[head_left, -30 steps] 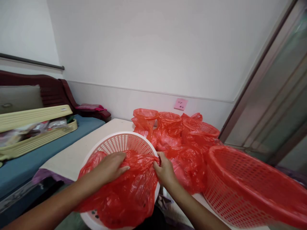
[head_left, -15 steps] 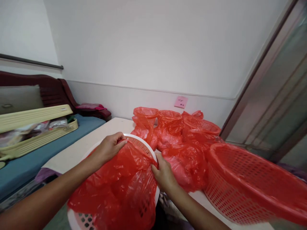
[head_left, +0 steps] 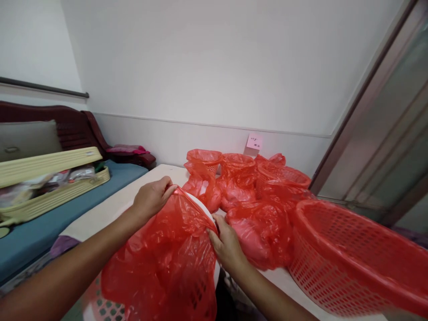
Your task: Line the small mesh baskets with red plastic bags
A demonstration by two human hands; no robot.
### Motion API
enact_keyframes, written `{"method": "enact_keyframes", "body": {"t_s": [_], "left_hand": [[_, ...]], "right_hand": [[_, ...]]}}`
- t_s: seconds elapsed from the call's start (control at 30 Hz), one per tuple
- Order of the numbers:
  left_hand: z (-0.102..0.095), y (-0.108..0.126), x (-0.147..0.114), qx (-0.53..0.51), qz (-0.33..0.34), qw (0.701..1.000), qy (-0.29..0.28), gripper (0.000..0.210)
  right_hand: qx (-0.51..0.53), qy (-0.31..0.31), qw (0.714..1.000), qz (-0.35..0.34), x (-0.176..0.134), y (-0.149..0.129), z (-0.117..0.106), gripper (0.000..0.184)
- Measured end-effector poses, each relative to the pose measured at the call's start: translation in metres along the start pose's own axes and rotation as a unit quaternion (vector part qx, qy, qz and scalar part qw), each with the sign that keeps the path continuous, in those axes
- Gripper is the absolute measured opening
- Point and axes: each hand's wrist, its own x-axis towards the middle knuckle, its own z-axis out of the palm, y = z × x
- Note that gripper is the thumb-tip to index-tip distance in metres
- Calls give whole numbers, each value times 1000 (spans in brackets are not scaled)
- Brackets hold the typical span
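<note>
A big red basket (head_left: 329, 267) stands at four o'clock; a white basket (head_left: 202, 206) sits at seven, with a red bag (head_left: 167, 254) draped over it; the left hand (head_left: 154, 196) pinches the bag's edge at eight; the right hand (head_left: 228, 243) grips it at six, beside the rim, probably keeping it taut.

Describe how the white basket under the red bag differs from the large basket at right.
The white basket shows a white rim; the large basket a red one. A red plastic bag mostly hides the white basket's mouth; the large basket's mouth is open. The left hand and right hand grip the bag on the white basket; neither touches the large basket. Both have perforated walls.
</note>
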Motion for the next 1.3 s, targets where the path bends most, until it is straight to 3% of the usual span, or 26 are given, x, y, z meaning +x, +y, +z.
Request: {"method": "enact_keyframes", "body": {"t_s": [0.13,0.33,0.6,0.73,0.93,1.03,1.2,1.3], "left_hand": [[-3,1,5,-53,-61,997,-14,40],[-5,-4,14,-104,-118,987,-40,38],[3,-11,21,-125,-138,982,-35,33],[6,-7,25,-127,-141,981,-35,31],[8,0,28,-119,-142,982,-28,21],[10,-1,31,-126,-145,981,-25,15],[12,-6,35,-138,-157,978,-25,11],[12,-6,35,-140,-158,977,-23,10]], "right_hand": [[27,31,999,-15,3,0,-1,27],[172,32,983,50,14,10,3,21],[372,-33,914,161,15,23,-5,22],[412,-44,889,193,13,24,-13,25],[370,-2,915,162,15,22,-24,35],[330,5,934,135,13,20,-22,27],[278,-54,942,179,11,31,-18,14],[212,6,963,165,18,33,-25,16]]}}
